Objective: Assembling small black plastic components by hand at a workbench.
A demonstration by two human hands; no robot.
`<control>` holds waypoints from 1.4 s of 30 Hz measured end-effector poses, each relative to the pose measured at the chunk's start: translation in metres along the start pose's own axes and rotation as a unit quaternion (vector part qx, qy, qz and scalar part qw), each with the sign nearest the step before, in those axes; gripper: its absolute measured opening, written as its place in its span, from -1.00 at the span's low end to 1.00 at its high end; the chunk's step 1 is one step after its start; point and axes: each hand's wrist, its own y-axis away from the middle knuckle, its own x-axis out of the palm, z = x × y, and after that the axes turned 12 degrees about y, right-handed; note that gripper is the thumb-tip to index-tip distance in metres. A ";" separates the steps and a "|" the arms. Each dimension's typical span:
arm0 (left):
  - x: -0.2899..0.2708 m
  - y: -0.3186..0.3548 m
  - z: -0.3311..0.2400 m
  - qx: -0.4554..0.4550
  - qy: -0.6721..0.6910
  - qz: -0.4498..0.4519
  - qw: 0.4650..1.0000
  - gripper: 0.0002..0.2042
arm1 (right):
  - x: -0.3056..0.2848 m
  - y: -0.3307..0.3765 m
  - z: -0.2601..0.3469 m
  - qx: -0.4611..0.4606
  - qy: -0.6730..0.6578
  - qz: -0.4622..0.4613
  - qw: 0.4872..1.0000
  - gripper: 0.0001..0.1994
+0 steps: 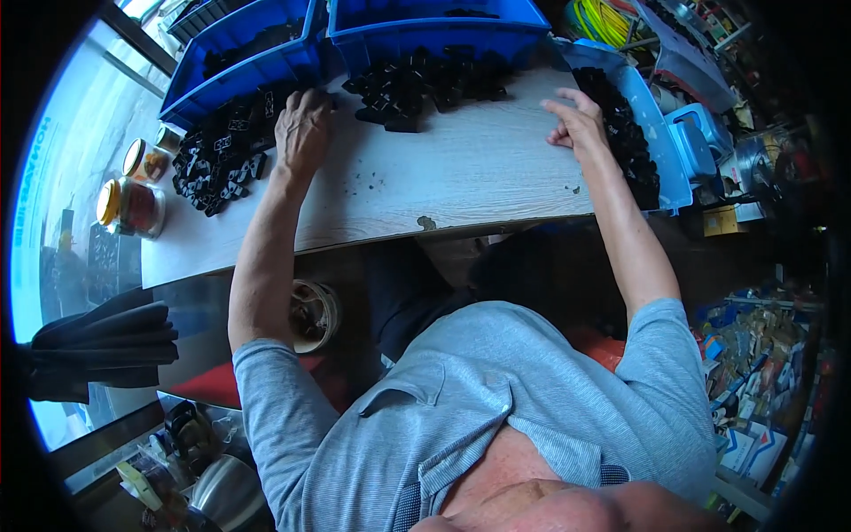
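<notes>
My left hand is at the right edge of a pile of small black plastic parts, back upward. Its fingers are bent together, and their tips are hidden among the dark pieces; what they hold cannot be made out. My right hand hovers at the table's right side, fingers apart and nothing visible in them. It is nearest to a light blue bin filled with black parts. Between my hands, farther back, lies another heap of black parts on the pale wood-grain table.
Two blue bins with black parts stand along the back. At the left edge are a yellow-lidded jar and smaller jars. A bucket is below the table. Yellow-green hose lies at far right.
</notes>
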 end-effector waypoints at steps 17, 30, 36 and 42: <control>-0.023 0.005 -0.024 -0.053 0.077 0.028 0.995 -0.86 | 0.056 -0.012 0.023 -0.107 0.250 0.077 0.959 -0.54; -0.025 0.051 -0.052 -0.154 0.097 -0.031 0.983 -0.78 | 0.050 0.031 0.016 -0.058 0.177 0.141 0.972 -0.62; -0.036 0.047 -0.065 -0.215 0.168 0.005 0.962 -0.84 | 0.059 0.048 0.017 -0.067 0.153 0.171 0.971 -0.63; -0.031 0.054 -0.098 -0.131 0.140 0.022 0.981 -0.74 | 0.069 0.067 0.023 -0.081 0.142 0.200 0.966 -0.65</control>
